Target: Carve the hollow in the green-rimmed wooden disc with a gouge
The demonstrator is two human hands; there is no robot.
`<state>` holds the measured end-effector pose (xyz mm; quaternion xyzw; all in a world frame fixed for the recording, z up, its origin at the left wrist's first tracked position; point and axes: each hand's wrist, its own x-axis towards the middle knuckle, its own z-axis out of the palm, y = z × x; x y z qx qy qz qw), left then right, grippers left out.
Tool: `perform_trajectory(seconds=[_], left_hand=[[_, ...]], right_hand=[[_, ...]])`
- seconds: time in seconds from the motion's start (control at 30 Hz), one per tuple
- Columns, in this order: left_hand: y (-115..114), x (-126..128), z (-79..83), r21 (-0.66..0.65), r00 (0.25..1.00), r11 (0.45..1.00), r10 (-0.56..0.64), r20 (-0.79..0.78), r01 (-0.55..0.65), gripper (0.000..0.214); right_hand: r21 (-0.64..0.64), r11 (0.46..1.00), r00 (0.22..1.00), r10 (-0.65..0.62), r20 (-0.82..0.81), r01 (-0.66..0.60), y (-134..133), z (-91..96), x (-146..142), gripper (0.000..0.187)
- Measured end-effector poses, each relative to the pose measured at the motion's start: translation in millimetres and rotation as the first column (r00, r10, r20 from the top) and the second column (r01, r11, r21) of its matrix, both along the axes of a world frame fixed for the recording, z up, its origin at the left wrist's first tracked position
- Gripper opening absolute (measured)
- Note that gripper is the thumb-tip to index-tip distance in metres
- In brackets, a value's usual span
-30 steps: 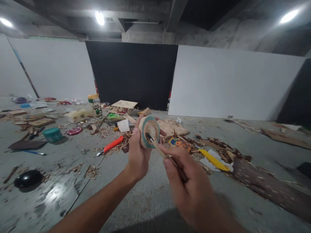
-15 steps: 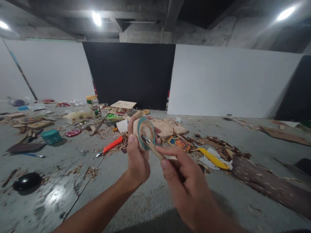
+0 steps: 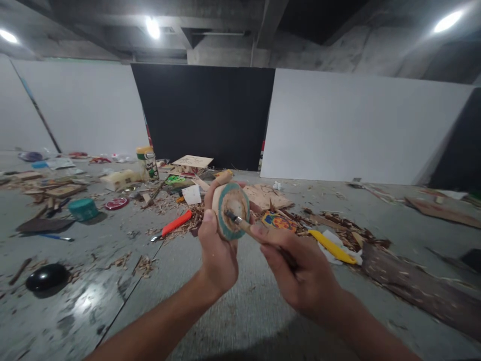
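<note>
My left hand (image 3: 218, 245) is wrapped round a small round wooden bowl (image 3: 243, 200), tilted so its hollow faces me. A teal band is painted round its rim, and the hollow is rough and browned. Fingers of the left hand pass behind the bowl and are partly hidden. In my right hand (image 3: 300, 265) is a wood-carving gouge (image 3: 248, 227), gripped by its pale wooden handle. Its short metal blade rests inside the hollow, near the left side. Part of the handle is covered by the fingers.
Wood shavings litter the concrete floor. An orange cutter knife (image 3: 176, 223) lies left of my hands, a yellow-handled tool (image 3: 332, 246) right. Farther left are a teal jar (image 3: 82, 209), a yellow-lidded canister (image 3: 148, 163) and a black dome (image 3: 47, 278). Panels (image 3: 203, 115) stand behind.
Both hands, with the bowl and gouge, have shifted slightly right in view. The bowl faces me a little more, and the gouge lies flatter, its blade still in the hollow.
</note>
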<state>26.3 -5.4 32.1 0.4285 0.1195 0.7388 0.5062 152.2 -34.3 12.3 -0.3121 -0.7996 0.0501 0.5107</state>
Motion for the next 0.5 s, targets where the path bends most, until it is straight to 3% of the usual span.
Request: perform_trajectory(seconds=[0.1, 0.23, 0.37, 0.43, 0.5], left_hand=[[-0.1, 1.1, -0.2, 0.011, 1.0, 1.0, 0.01, 0.004, -0.01, 0.045], [1.3, 3.1, -5.0, 0.016, 0.994, 0.994, 0.104, 0.03, -0.105, 0.044], [2.8, 4.4, -12.9, 0.015, 0.985, 0.985, 0.174, 0.014, -0.174, 0.045], [2.8, 4.2, -14.6, 0.015, 0.983, 0.983, 0.184, -0.002, -0.184, 0.045], [2.0, 3.7, -14.3, 0.014, 0.986, 0.986, 0.168, -0.007, -0.168, 0.047]], right_hand=[[-0.012, 1.0, 1.0, 0.003, -0.026, -0.004, -0.6, -0.2, -3.4, 0.029], [-0.2, 0.98, 0.966, -0.058, -0.251, 0.007, -19.2, -8.4, -30.1, 0.025], [-0.41, 0.907, 0.908, -0.094, -0.409, -0.091, -34.5, -17.1, -50.0, 0.02], [-0.384, 0.921, 0.916, -0.102, -0.389, -0.06, -33.9, -18.7, -49.7, 0.02], [-0.263, 0.965, 0.94, -0.104, -0.326, 0.015, -28.9, -18.1, -43.7, 0.025]])
